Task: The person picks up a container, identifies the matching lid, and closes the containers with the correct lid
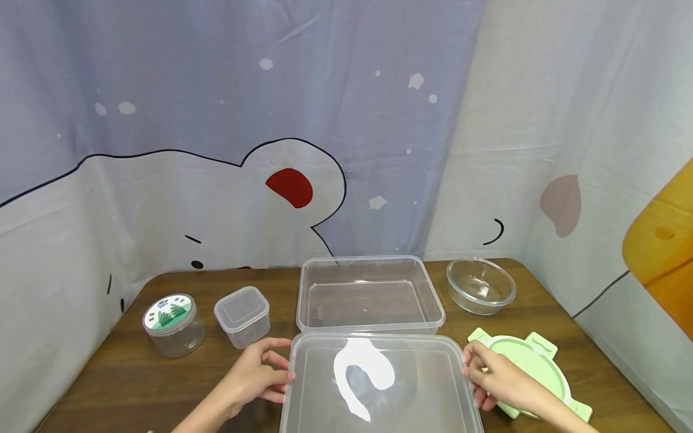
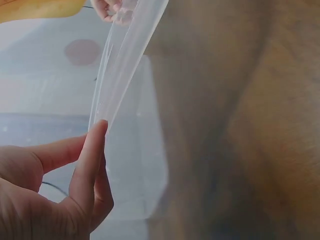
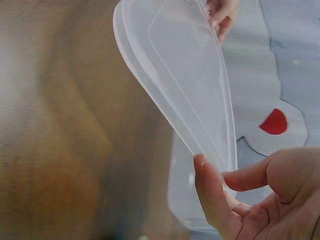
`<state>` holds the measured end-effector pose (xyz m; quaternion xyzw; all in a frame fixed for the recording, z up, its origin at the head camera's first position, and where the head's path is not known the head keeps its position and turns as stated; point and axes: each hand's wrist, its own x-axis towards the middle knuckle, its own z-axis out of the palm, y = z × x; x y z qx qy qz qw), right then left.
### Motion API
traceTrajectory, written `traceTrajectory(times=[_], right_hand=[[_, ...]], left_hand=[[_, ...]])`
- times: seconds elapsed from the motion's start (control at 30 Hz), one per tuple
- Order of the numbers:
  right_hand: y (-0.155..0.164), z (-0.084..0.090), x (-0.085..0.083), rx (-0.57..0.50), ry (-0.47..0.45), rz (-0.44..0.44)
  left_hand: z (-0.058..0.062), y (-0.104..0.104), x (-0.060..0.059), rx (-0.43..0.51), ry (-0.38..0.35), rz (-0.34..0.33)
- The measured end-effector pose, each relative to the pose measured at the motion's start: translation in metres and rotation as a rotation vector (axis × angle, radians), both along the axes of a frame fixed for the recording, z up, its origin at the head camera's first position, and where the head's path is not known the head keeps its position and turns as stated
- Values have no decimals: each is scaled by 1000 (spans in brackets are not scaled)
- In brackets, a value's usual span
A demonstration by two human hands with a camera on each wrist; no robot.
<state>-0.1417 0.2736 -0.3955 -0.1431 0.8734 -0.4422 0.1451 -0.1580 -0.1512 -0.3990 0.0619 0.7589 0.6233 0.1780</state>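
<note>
Head view: both hands, left hand and right hand, pinch the short edges of the clear rectangular plastic lid held above the counter just before the open clear rectangular tub; fingertip-only grip risks flex and slipping.

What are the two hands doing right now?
Left hand: fingers grip the left edge of the clear lid.
Right hand: fingers grip the lid's right edge.

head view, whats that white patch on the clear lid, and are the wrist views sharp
Head view: the white patch is glare on the clear lid, otherwise sharp. Left wrist view: the table is a brown blur. Right wrist view: the same blur, though the lid's rim and the right hand stay clear.
</note>
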Motion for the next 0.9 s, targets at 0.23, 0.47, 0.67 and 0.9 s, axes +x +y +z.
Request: traceTrajectory(times=[0.23, 0.47, 0.67, 0.9], right_hand=[[0, 24, -4, -71, 95, -43], [-3, 48, -15, -100, 291, -159], [-3, 68, -29, -122, 441, -172], [-4, 89, -52, -158, 598, -156]], left_hand=[[30, 0, -4, 22, 81, 32], [53, 4, -10, 43, 184, 105], [71, 5, -18, 65, 243, 107], [84, 4, -33, 43, 398, 134]])
